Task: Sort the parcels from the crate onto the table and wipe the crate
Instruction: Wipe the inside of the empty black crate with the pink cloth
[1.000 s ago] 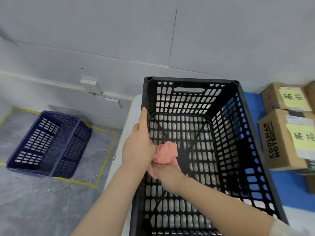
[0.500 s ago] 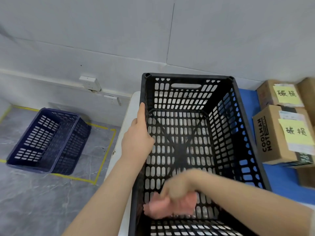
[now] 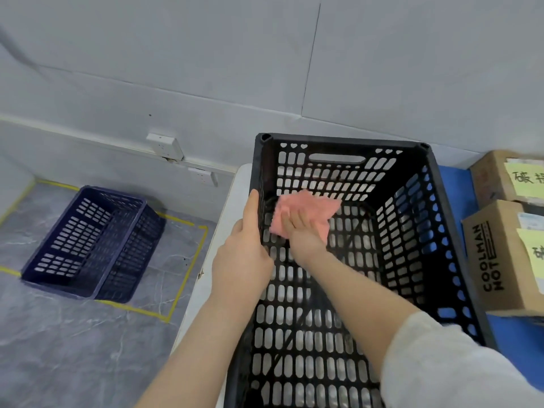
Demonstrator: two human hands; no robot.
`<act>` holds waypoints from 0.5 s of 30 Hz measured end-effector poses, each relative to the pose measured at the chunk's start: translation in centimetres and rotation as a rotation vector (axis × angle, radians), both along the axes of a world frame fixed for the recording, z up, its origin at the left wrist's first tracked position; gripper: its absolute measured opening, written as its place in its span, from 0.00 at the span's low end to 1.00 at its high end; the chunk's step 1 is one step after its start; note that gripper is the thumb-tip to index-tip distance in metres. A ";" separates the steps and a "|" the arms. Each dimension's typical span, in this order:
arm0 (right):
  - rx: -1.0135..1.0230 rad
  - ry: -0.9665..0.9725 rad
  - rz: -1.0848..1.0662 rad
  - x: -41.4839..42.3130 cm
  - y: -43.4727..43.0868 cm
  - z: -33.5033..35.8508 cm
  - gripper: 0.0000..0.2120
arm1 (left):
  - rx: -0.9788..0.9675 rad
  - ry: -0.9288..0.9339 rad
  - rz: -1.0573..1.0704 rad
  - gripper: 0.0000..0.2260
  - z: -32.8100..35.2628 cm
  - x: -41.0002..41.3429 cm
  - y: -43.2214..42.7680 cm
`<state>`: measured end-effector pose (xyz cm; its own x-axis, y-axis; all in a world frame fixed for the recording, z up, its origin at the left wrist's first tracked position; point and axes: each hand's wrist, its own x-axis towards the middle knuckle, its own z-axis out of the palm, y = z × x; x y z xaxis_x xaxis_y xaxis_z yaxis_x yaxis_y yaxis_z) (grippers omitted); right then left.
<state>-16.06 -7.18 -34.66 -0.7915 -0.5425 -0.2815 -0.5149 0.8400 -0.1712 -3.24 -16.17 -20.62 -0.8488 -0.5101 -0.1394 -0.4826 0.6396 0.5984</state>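
A black slotted crate [image 3: 441, 219] stands on the table in front of me, with no parcels visible inside. My left hand [image 3: 245, 248] grips the crate's left rim, thumb along the top edge. Inside the crate, my right hand [image 3: 300, 231] presses a pink cloth [image 3: 312, 210] with flat fingers against the far left part of the crate's inside. Two cardboard parcels with yellow notes sit to the right of the crate: one at the back [image 3: 494, 178] and one nearer [image 3: 497, 260] printed COOLMAN HOT.
The table has a white left edge [image 3: 223, 213] and a blue surface [image 3: 509, 340] under the parcels. A dark blue crate [image 3: 88, 245] lies on the grey floor at left inside yellow tape lines. A grey wall with sockets [image 3: 164, 145] runs behind.
My right hand swept the pink cloth from the crate's middle to its near end, then up to the far left. My left hand stayed on the rim.
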 end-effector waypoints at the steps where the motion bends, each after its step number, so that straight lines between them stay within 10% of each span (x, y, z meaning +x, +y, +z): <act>1: 0.057 -0.029 0.040 0.1 0.0 -1.1 0.45 | -0.012 0.007 0.000 0.41 -0.1 0.0 0.0; 15: 0.117 -0.792 0.284 14.8 10.4 4.2 0.23 | 0.008 0.002 -0.022 0.41 0.7 0.0 0.0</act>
<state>-1.28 3.21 -30.50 -0.1751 -0.6238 -0.7617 -0.4741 0.7315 -0.4901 -3.22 -16.17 -19.94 -0.8599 -0.4905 -0.1415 -0.4675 0.6451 0.6044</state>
